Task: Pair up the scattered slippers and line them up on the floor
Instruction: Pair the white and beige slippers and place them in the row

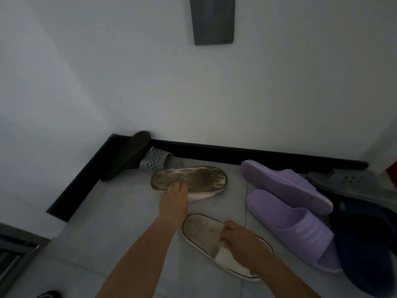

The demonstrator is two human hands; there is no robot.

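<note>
Where the white wall (193, 93) meets the grey tiled floor (120, 222) along a black skirting board (257, 157), slippers lie scattered. Two purple slippers (287, 208) lie side by side at right, touching, beside a dark blue item (365, 250). A black slipper (126, 154) leans in the corner over a grey perforated slipper (155, 161); another grey slipper (352, 183) lies at far right. One white slipper (189, 179) is turned sole-up, the left hand (175, 201) with its fingers on its edge, grip not discernible. A second white slipper (219, 239) lies upright nearer, the right hand (240, 237) pinching its strap.
</note>
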